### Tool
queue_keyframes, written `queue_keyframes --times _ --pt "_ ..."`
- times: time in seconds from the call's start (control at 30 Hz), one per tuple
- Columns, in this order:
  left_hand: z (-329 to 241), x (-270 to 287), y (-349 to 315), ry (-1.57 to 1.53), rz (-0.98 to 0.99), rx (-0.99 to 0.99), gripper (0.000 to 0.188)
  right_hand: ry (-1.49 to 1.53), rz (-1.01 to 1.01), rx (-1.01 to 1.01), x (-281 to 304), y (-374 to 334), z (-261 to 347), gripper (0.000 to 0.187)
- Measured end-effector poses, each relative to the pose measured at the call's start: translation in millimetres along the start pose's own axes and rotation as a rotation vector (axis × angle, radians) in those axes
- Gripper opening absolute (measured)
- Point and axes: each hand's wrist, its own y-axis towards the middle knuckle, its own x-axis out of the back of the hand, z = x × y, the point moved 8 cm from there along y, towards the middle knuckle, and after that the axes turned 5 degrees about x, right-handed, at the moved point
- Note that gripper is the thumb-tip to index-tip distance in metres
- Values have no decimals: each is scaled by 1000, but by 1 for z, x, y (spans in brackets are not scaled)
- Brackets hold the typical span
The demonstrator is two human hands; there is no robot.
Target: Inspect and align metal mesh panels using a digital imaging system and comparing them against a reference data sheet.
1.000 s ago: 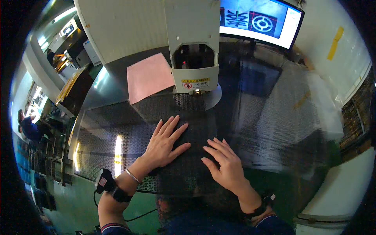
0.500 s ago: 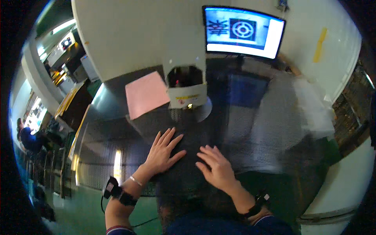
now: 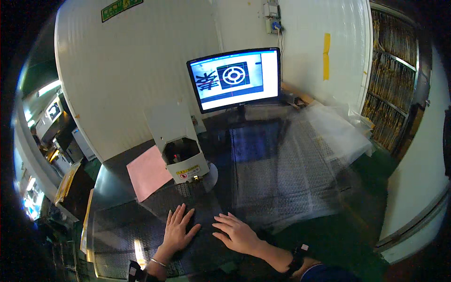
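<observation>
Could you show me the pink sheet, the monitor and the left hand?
Pink sheet (image 3: 148,175), head view: its middle.
Monitor (image 3: 234,78), head view: its lit front.
Left hand (image 3: 176,235), head view: its back.

There are two grips (image 3: 175,234) (image 3: 238,236), one monitor (image 3: 233,77), one pink sheet (image 3: 148,174).

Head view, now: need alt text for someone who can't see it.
A person's left hand and right hand, open and empty, are over a dark worktable before a white machine. A pink sheet lies left of the machine; behind, right of it, a lit monitor shows a ringed target.
</observation>
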Motion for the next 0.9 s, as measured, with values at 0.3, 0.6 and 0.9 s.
queue_keyframes --times 0.3,0.6,0.9 --pt "3 1 -3 -10 3 14 57 25 7 17 -6 -1 0 32" --pt "-1 3 -3 -21 -17 3 58 13 8 25 -4 -2 -1 31" --pt "-3 5 -3 -16 -6 3 58 12 5 21 -1 -1 1 31"
